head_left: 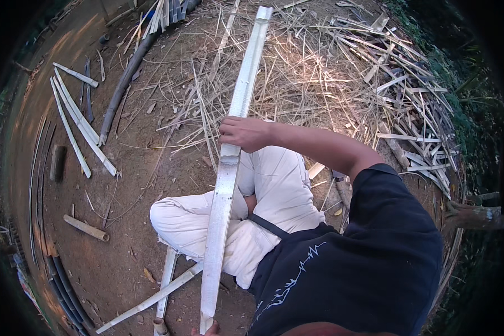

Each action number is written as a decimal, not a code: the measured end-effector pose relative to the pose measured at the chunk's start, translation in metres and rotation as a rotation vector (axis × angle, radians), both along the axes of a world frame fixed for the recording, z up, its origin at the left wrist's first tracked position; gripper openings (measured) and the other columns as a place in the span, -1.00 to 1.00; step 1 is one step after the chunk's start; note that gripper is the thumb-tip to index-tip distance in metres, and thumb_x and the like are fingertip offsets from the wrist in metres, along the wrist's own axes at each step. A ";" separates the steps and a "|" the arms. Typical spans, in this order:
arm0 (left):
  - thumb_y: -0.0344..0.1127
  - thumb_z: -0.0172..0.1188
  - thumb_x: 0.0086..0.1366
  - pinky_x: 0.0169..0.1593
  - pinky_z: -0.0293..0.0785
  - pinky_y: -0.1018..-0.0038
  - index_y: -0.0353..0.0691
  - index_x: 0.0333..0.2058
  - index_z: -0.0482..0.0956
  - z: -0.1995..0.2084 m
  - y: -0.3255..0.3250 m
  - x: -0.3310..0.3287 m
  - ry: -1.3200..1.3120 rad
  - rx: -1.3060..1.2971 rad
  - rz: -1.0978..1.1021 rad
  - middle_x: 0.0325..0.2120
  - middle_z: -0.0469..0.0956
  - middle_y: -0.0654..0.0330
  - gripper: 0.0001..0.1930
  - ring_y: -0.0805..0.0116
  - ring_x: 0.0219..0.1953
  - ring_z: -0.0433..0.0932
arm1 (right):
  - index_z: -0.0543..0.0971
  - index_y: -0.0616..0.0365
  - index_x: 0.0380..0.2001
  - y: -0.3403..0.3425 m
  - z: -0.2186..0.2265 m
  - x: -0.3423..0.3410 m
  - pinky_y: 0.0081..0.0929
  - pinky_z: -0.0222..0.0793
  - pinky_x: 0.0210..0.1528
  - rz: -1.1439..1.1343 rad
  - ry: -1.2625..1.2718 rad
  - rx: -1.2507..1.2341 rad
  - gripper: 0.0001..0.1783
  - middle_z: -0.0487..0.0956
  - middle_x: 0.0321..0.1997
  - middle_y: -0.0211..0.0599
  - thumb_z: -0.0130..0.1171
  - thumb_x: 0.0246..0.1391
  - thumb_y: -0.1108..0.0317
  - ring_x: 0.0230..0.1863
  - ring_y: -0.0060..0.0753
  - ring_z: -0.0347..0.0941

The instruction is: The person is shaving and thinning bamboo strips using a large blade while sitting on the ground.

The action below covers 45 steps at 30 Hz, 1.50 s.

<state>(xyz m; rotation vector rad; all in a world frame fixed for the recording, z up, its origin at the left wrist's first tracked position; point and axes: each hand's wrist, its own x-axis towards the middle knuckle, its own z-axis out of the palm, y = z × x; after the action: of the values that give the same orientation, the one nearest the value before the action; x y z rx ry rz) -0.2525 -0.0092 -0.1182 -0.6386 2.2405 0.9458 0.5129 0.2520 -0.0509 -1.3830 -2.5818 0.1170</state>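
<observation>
A long split length of bamboo point(223, 196), pale and hollowed on its upper face, runs from the lower edge to the far top, with a node ridge across its middle. It lies over my crossed legs in white trousers point(274, 173). Around its middle, just beyond the node, my right hand point(239, 133) is closed, fingers curled over the left edge. At the near end, my left hand point(208, 329) shows only as fingertips on both sides of the bamboo, closed on it; the rest is cut off by the frame's edge.
Pale bamboo strips point(75, 115) and a dark pole point(126, 84) lie at the left. A short bamboo tube point(87, 228) rests nearer. Thin shavings point(302, 84) cover the ground ahead; a heap of split pieces point(409, 95) stands at the right. Two crossed strips point(151, 299) lie beside my knee.
</observation>
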 end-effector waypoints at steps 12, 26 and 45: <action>0.13 0.10 0.44 0.16 0.45 0.22 -0.40 0.22 0.30 0.112 0.182 0.337 0.030 0.721 -1.786 0.04 0.52 -0.13 -0.32 0.05 0.01 0.56 | 0.58 0.09 -0.35 0.000 0.048 -0.101 -0.37 0.30 0.26 -0.049 0.090 0.426 -0.89 0.52 -0.22 -0.34 0.17 0.02 0.37 0.06 -0.27 0.44; 0.09 -0.04 0.51 -0.53 0.45 0.29 -0.33 -0.25 0.45 0.128 0.180 0.394 -0.889 0.269 -1.807 -0.69 0.43 0.08 -0.51 0.22 -0.69 0.43 | 0.32 0.27 0.21 -0.284 -0.098 0.063 -0.06 0.25 0.31 -1.853 0.395 -0.152 -0.37 0.35 0.16 0.18 0.18 0.07 0.34 0.20 0.21 0.31; 0.22 -0.15 0.50 -0.55 0.53 0.40 -0.32 -0.21 0.48 0.101 0.166 0.410 -0.925 0.419 -1.860 -0.57 0.63 0.05 -0.40 0.33 -0.66 0.59 | 0.46 0.29 0.12 -0.387 -0.147 0.035 -0.03 0.43 0.17 -1.992 0.186 -0.621 -0.22 0.48 0.13 0.34 0.39 -0.09 0.01 0.14 0.18 0.50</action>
<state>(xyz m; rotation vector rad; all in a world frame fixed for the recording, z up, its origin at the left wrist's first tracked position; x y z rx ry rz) 0.1570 0.1563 -0.0173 0.9639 0.9058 -0.0148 0.5481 -0.1346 -0.1980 -3.0167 -0.1013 0.5985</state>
